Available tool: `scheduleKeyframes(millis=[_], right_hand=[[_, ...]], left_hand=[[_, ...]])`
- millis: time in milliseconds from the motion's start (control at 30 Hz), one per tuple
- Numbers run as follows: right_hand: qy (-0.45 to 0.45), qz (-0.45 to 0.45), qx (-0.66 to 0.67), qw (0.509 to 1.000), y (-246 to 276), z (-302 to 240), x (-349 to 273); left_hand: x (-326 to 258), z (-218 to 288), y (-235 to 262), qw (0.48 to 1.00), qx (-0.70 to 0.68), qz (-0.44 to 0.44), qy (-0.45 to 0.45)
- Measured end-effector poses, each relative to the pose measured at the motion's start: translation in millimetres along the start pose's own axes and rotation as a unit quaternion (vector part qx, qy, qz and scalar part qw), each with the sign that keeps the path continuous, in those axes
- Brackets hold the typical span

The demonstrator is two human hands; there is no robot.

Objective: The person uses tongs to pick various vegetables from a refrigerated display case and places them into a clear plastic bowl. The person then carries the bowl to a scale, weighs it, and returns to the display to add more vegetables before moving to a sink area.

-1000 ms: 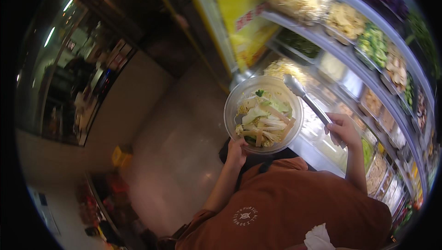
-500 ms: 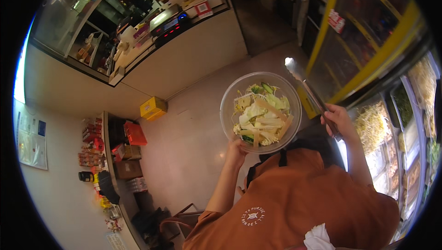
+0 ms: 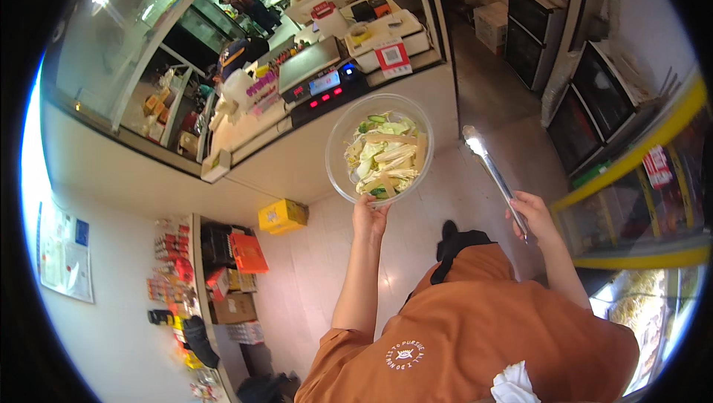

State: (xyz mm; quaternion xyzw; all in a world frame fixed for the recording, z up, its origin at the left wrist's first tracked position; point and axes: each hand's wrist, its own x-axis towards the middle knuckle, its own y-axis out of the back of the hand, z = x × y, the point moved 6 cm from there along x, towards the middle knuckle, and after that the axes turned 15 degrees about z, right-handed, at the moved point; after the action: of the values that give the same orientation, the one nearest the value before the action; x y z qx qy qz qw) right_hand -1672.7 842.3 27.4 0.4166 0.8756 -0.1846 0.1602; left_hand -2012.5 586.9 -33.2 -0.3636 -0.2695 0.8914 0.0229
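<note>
My left hand grips the near rim of a clear round bowl, held out in front of me and tipped so its inside shows. In the bowl lie cabbage leaves, enoki mushrooms, bean sprouts, pale brown strips and cucumber slices. My right hand is closed around the handle end of metal tongs. The tongs point up and away to the left, their tips pressed together or nearly so, with nothing visible between them.
Beyond the bowl is a counter with a lit digital scale and a code card. Another person is in the back room. Yellow box and stocked shelf stand left. A yellow-framed cooler is at right.
I have turned and come closer to the counter. The bowl has moved out toward the scale, further from my body. The food display at right has mostly slid out of view.
</note>
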Motion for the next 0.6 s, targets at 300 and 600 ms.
scheduleKeyframes(millis=[300, 600], right_hand=[[0.035, -0.044, -0.043, 0.998, -181.1, -131.9, 198.9], [0.049, -0.008, -0.035, 0.998, -342.7, -170.6, 357.4]], left_hand=[[258.4, 193.7, -131.3, 0.999, -0.031, 0.022, -0.010], [481.4, 312.0, -207.2, 0.999, 0.016, 0.038, -0.020]])
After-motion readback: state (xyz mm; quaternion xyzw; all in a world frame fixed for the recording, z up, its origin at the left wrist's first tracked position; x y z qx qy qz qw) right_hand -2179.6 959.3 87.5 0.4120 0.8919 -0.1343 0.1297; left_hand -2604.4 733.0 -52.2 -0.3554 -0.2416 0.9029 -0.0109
